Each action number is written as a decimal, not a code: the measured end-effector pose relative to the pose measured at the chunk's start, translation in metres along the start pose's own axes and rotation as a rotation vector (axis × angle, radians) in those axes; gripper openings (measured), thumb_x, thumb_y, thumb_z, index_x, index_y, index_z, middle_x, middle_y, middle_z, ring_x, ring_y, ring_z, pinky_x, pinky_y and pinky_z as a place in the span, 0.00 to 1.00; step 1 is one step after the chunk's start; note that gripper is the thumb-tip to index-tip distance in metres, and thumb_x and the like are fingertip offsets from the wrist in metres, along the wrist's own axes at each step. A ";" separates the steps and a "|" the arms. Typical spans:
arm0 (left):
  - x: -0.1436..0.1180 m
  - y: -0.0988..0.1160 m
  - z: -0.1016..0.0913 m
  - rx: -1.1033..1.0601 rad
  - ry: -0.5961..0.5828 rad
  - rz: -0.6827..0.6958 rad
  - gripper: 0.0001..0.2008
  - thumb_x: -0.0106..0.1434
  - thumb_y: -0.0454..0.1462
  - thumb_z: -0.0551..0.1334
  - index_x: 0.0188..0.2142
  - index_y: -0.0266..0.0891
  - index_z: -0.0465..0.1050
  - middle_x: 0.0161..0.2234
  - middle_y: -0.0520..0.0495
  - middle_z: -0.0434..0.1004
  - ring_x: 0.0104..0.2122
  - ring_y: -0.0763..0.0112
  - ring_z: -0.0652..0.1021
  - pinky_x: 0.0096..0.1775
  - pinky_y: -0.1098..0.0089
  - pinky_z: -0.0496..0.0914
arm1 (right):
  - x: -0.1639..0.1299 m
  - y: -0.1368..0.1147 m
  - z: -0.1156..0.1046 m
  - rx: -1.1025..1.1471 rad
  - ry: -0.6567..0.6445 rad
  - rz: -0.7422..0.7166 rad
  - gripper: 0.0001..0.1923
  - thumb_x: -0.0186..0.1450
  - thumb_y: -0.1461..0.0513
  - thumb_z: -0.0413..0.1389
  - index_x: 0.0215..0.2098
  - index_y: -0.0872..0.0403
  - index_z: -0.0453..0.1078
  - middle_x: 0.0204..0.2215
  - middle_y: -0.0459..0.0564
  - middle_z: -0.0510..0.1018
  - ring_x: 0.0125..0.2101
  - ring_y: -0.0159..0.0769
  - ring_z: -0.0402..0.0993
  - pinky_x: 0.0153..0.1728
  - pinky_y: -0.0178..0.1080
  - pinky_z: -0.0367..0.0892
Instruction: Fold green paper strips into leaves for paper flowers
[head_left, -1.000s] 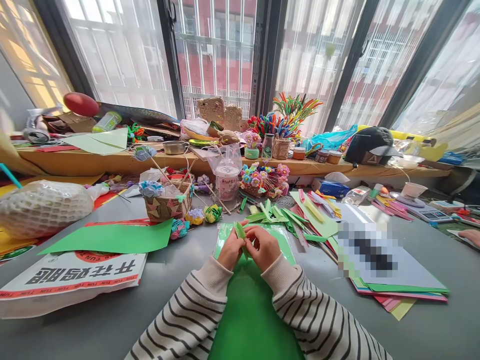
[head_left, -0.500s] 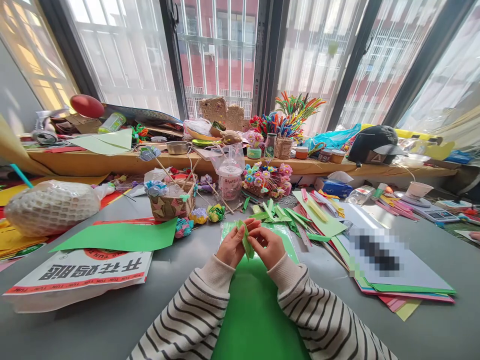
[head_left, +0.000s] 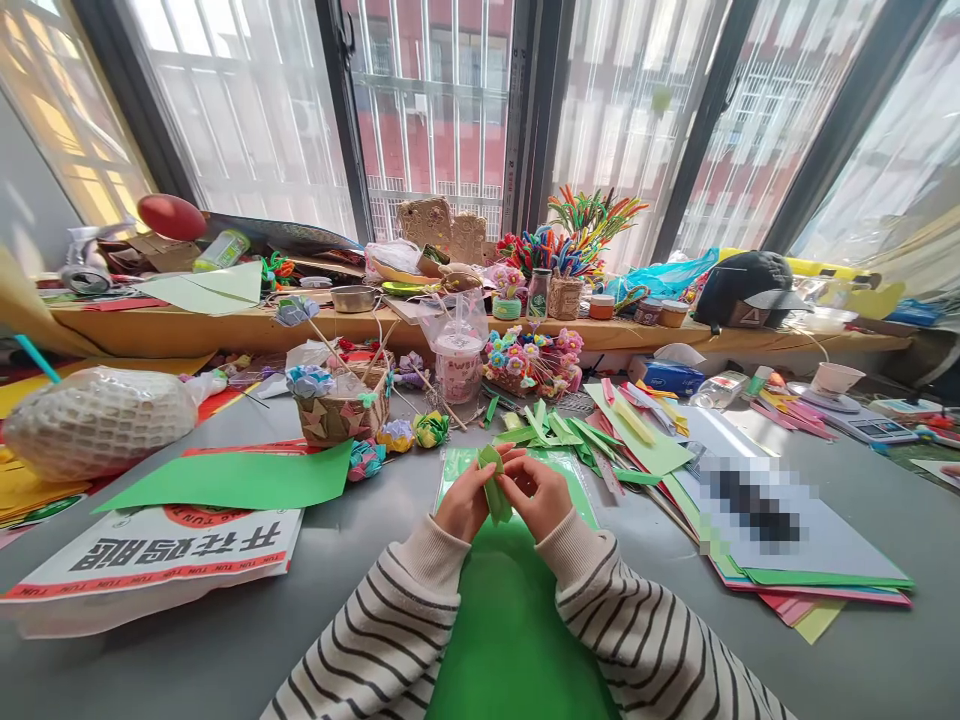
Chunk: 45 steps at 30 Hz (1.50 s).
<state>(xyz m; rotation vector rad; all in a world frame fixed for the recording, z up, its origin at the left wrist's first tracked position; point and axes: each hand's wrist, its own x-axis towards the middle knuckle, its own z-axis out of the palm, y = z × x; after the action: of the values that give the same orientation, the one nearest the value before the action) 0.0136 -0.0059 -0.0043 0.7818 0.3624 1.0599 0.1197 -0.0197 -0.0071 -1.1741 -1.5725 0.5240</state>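
Between my two hands is a small folded piece of light green paper [head_left: 493, 488], held upright. My left hand [head_left: 463, 503] pinches it from the left, thumb towards me. My right hand [head_left: 541, 495] grips its right side with thumb and forefinger, and the other fingers curl behind. Under both hands lies a glossy green sheet [head_left: 517, 620] in a clear sleeve. Just beyond the hands, to the right, is a heap of green paper strips [head_left: 551, 428]. The fingertips behind the paper are partly hidden.
A basket [head_left: 334, 415] with paper flowers stands left of centre, beside a plastic drink cup [head_left: 459, 365]. At left, a long green sheet [head_left: 232, 478] lies on a printed bag [head_left: 172, 560]. A paper stack [head_left: 825, 520] is at right. A cluttered ledge [head_left: 420, 330] runs behind.
The folded green paper has turned slightly between my fingers and looks wider open at its lower end. Both hands stay in nearly the same place.
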 end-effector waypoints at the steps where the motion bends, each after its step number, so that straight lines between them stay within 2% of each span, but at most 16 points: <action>1: 0.000 0.000 -0.001 0.024 0.025 -0.005 0.16 0.52 0.35 0.54 0.42 0.34 0.63 0.39 0.42 0.69 0.41 0.63 0.69 0.41 0.65 0.63 | 0.000 0.000 0.000 0.031 0.007 0.014 0.06 0.52 0.61 0.50 0.23 0.57 0.65 0.24 0.48 0.72 0.18 0.26 0.64 0.19 0.31 0.62; 5: 0.001 -0.001 -0.002 0.161 0.096 -0.011 0.16 0.52 0.39 0.56 0.41 0.37 0.63 0.37 0.44 0.70 0.37 0.67 0.71 0.33 0.71 0.66 | 0.002 0.002 -0.002 0.130 0.015 0.104 0.07 0.51 0.60 0.51 0.23 0.57 0.65 0.29 0.50 0.73 0.17 0.25 0.63 0.17 0.31 0.62; 9: 0.004 -0.001 -0.007 0.289 0.210 -0.002 0.18 0.48 0.39 0.60 0.39 0.37 0.63 0.39 0.44 0.68 0.38 0.66 0.70 0.35 0.70 0.65 | 0.005 0.006 -0.005 0.168 0.038 0.201 0.08 0.49 0.58 0.52 0.23 0.56 0.65 0.21 0.47 0.71 0.15 0.26 0.63 0.15 0.31 0.62; 12: 0.005 0.002 -0.014 0.447 0.432 0.145 0.22 0.45 0.38 0.61 0.41 0.38 0.62 0.44 0.42 0.63 0.44 0.64 0.66 0.42 0.67 0.61 | 0.008 0.010 -0.006 0.279 0.059 0.314 0.10 0.47 0.57 0.54 0.23 0.56 0.63 0.17 0.44 0.69 0.13 0.26 0.63 0.11 0.31 0.60; 14: 0.004 0.005 -0.016 0.635 0.505 0.288 0.22 0.45 0.38 0.62 0.42 0.39 0.63 0.46 0.43 0.61 0.47 0.64 0.62 0.46 0.67 0.57 | 0.009 0.010 -0.007 0.384 0.045 0.373 0.11 0.46 0.57 0.55 0.23 0.57 0.62 0.17 0.44 0.68 0.13 0.27 0.65 0.12 0.31 0.61; 16: 0.002 0.008 -0.014 0.810 0.444 0.370 0.17 0.46 0.39 0.61 0.38 0.40 0.67 0.44 0.45 0.64 0.47 0.64 0.62 0.47 0.67 0.54 | 0.010 0.008 -0.008 0.485 0.019 0.408 0.12 0.45 0.57 0.56 0.23 0.57 0.62 0.17 0.43 0.68 0.15 0.28 0.67 0.15 0.32 0.64; 19: 0.000 0.009 -0.010 0.987 0.325 0.405 0.10 0.48 0.39 0.60 0.31 0.41 0.72 0.39 0.46 0.69 0.46 0.63 0.63 0.50 0.64 0.48 | 0.010 0.005 -0.009 0.598 -0.007 0.462 0.14 0.43 0.57 0.57 0.23 0.57 0.61 0.17 0.43 0.69 0.17 0.30 0.69 0.18 0.33 0.67; 22: -0.001 0.007 -0.009 1.067 0.328 0.401 0.05 0.47 0.39 0.60 0.25 0.42 0.73 0.36 0.47 0.72 0.45 0.61 0.65 0.51 0.61 0.42 | 0.010 0.005 -0.008 0.638 -0.036 0.490 0.14 0.42 0.57 0.57 0.22 0.57 0.61 0.17 0.43 0.70 0.18 0.31 0.70 0.21 0.34 0.68; 24: -0.001 0.005 -0.011 1.070 0.361 0.383 0.05 0.46 0.39 0.60 0.22 0.41 0.73 0.31 0.47 0.74 0.39 0.61 0.69 0.49 0.60 0.49 | 0.010 0.007 -0.008 0.609 -0.063 0.465 0.13 0.43 0.57 0.57 0.22 0.57 0.61 0.17 0.44 0.69 0.18 0.30 0.69 0.20 0.34 0.68; 27: -0.001 0.004 -0.015 1.032 0.379 0.341 0.07 0.46 0.40 0.60 0.24 0.40 0.72 0.25 0.48 0.73 0.29 0.65 0.72 0.38 0.65 0.62 | 0.011 0.009 -0.011 0.514 -0.054 0.363 0.14 0.44 0.59 0.57 0.27 0.57 0.62 0.23 0.46 0.70 0.19 0.28 0.68 0.17 0.32 0.67; 30: -0.001 0.005 -0.015 0.961 0.305 0.294 0.08 0.47 0.40 0.59 0.26 0.39 0.72 0.23 0.49 0.73 0.24 0.69 0.72 0.28 0.70 0.66 | 0.013 0.010 -0.017 0.438 -0.037 0.253 0.21 0.45 0.59 0.57 0.37 0.55 0.60 0.31 0.48 0.69 0.22 0.28 0.68 0.18 0.32 0.68; 32: -0.002 0.006 -0.013 0.907 0.278 0.272 0.09 0.45 0.40 0.61 0.26 0.39 0.72 0.24 0.49 0.73 0.21 0.71 0.72 0.25 0.72 0.66 | 0.015 0.011 -0.021 0.410 -0.073 0.213 0.20 0.46 0.60 0.56 0.38 0.54 0.61 0.30 0.47 0.70 0.22 0.28 0.68 0.19 0.32 0.68; 35: -0.002 0.009 -0.008 0.802 0.289 0.192 0.10 0.43 0.39 0.62 0.26 0.36 0.72 0.21 0.49 0.73 0.18 0.74 0.71 0.21 0.73 0.66 | 0.017 0.014 -0.024 0.390 -0.135 0.213 0.12 0.47 0.60 0.55 0.30 0.57 0.66 0.21 0.45 0.70 0.20 0.29 0.68 0.20 0.33 0.68; 40: -0.001 0.014 -0.006 0.551 0.335 0.010 0.13 0.39 0.38 0.65 0.26 0.34 0.71 0.16 0.51 0.71 0.18 0.73 0.72 0.24 0.71 0.69 | 0.017 0.016 -0.024 0.437 -0.110 0.237 0.07 0.46 0.63 0.56 0.24 0.57 0.67 0.18 0.44 0.71 0.20 0.30 0.69 0.21 0.34 0.68; 45: 0.000 0.015 -0.008 0.402 0.373 -0.061 0.12 0.40 0.38 0.65 0.24 0.33 0.72 0.20 0.48 0.74 0.23 0.71 0.74 0.32 0.69 0.69 | 0.018 0.016 -0.025 0.475 -0.122 0.269 0.04 0.45 0.64 0.56 0.21 0.57 0.68 0.17 0.45 0.72 0.22 0.32 0.71 0.23 0.35 0.68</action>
<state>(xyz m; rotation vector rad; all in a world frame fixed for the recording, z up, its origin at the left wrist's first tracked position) -0.0015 0.0009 0.0009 0.9197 0.9327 1.0889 0.1501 -0.0034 -0.0028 -0.9986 -1.2943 1.0980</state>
